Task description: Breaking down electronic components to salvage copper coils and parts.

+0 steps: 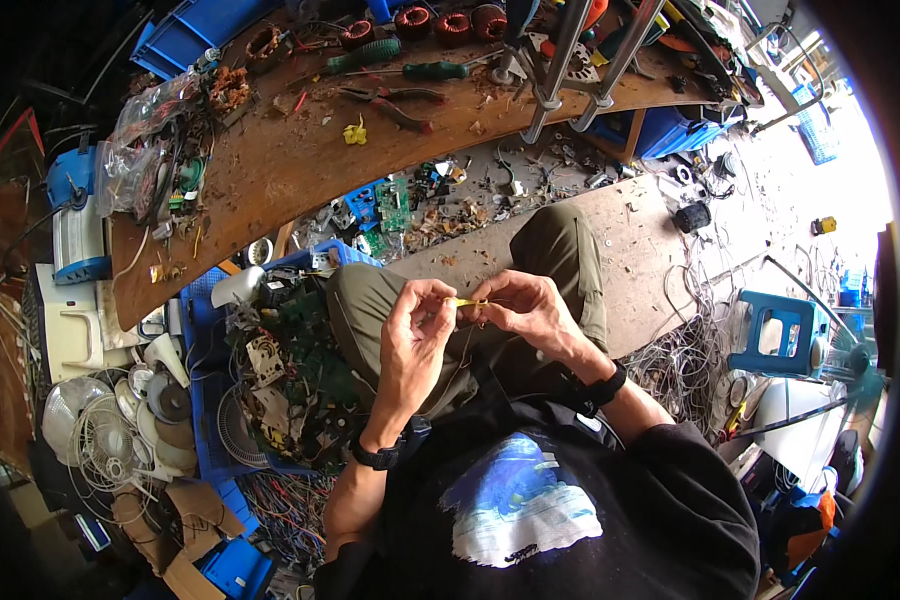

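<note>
Above my lap, my left hand [418, 322] pinches a small yellow strip [461, 302] between thumb and fingertips. My right hand [526, 308] is closed close beside it, its fingertips on a thin copper-coloured wire [484, 304] that meets the strip. What exactly the yellow piece is cannot be made out. A pale thin strand hangs below the hands. On the wooden bench [260, 190] ahead lie pliers [395, 103], two green-handled screwdrivers [436, 71], a crumpled yellow scrap [355, 131] and several copper-wound coils [453, 27].
At my left a blue crate [208, 400] holds circuit boards, with fan parts [110, 440] beyond it. Metal posts [560, 70] rise from the bench. To the right are tangled wires [670, 375], a blue stool [778, 333] and a fan [850, 360]. Scraps litter the floor under the bench.
</note>
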Demonstrator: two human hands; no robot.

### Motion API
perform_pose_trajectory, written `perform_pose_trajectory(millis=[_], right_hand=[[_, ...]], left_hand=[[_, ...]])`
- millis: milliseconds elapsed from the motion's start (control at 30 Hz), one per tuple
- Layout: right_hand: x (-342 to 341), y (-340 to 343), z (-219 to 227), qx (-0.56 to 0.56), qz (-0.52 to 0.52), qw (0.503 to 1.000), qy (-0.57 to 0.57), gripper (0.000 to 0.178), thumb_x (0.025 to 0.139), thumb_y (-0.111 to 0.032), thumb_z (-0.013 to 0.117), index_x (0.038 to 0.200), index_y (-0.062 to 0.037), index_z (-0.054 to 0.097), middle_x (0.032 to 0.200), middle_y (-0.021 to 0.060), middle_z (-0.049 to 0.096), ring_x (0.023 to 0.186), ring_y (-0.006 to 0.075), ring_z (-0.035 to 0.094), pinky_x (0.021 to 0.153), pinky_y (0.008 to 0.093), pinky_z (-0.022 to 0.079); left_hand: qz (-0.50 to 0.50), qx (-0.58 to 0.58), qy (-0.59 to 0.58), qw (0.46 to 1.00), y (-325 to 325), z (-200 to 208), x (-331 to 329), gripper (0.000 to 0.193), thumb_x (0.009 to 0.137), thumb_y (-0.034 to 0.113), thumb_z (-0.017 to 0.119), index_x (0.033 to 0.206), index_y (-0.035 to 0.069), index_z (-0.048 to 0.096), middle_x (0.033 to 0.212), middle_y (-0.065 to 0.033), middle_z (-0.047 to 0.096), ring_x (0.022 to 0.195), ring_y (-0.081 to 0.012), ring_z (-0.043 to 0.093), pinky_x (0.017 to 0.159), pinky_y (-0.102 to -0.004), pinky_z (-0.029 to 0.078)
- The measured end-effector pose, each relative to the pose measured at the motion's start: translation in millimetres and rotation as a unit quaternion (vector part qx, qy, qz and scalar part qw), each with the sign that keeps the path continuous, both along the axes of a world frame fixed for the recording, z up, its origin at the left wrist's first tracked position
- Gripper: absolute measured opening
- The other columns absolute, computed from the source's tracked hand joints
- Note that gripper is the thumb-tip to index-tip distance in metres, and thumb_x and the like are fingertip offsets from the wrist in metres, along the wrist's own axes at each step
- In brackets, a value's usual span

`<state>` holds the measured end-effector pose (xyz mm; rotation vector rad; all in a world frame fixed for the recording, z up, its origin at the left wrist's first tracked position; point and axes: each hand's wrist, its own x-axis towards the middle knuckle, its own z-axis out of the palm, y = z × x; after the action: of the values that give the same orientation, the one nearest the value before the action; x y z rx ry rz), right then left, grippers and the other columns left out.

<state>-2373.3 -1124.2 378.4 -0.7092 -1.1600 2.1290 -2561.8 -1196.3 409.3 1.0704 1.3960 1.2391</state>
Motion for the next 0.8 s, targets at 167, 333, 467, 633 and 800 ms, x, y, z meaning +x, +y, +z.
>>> perform_pose_trajectory(millis=[167, 333, 467, 633, 800], right_hand=[[3.7, 6.1, -10.0, 0.021, -0.015, 1.000, 0.011, 0.023, 0.097, -0.010, 0.071, 0.115, 0.0024, 0.067, 0.107, 0.0077, 0.074, 0.099, 0.0118, 0.069, 0.089, 0.0256, 0.055], [6.2, 10.9, -1.4, 0.013, -0.016, 0.998, -0.060, 0.021, 0.093, -0.009, 0.075, 0.111, 0.0008, 0.070, 0.101, 0.0052, 0.074, 0.093, 0.0090, 0.067, 0.086, 0.0238, 0.055], [12.4, 12.2, -6.4, 0.042, -0.037, 0.992, -0.116, 0.020, 0.093, -0.011, 0.076, 0.110, -0.0003, 0.070, 0.098, 0.0028, 0.073, 0.091, 0.0079, 0.067, 0.086, 0.0231, 0.054], [23.9, 9.5, -29.9, 0.020, -0.146, 0.984, -0.097, 0.020, 0.094, -0.011, 0.075, 0.109, -0.0032, 0.065, 0.098, 0.0013, 0.072, 0.093, 0.0079, 0.066, 0.086, 0.0239, 0.054], [3.1, 1.2, -29.8, 0.017, -0.192, 0.980, -0.040, 0.018, 0.097, -0.007, 0.071, 0.110, 0.0004, 0.063, 0.097, 0.0031, 0.072, 0.092, 0.0082, 0.066, 0.085, 0.0231, 0.054]], left_hand=[[0.005, 0.020, -0.056, 0.998, 1.6, 1.4, -6.4, 0.014, 0.102, 0.003, 0.060, 0.116, 0.001, 0.058, 0.102, -0.0026, 0.062, 0.092, -0.0087, 0.062, 0.084, -0.0230, 0.051], [0.014, -0.014, -0.069, 0.997, 1.1, 4.4, -18.2, 0.018, 0.100, 0.004, 0.064, 0.117, -0.001, 0.061, 0.108, -0.0045, 0.066, 0.100, -0.0101, 0.065, 0.092, -0.0240, 0.052], [0.050, 0.013, -0.063, 0.997, 0.3, 6.6, -28.8, 0.017, 0.099, 0.003, 0.066, 0.115, -0.003, 0.066, 0.103, -0.0053, 0.070, 0.095, -0.0110, 0.067, 0.090, -0.0236, 0.053], [0.036, -0.007, -0.062, 0.997, 2.2, 12.7, -35.4, 0.021, 0.098, 0.003, 0.068, 0.118, -0.004, 0.067, 0.105, -0.0090, 0.073, 0.099, -0.0125, 0.070, 0.093, -0.0239, 0.055], [0.014, -0.008, -0.112, 0.994, -3.7, -3.2, -1.2, 0.016, 0.097, 0.001, 0.068, 0.113, -0.003, 0.067, 0.109, -0.0079, 0.072, 0.103, -0.0126, 0.069, 0.094, -0.0246, 0.054]])
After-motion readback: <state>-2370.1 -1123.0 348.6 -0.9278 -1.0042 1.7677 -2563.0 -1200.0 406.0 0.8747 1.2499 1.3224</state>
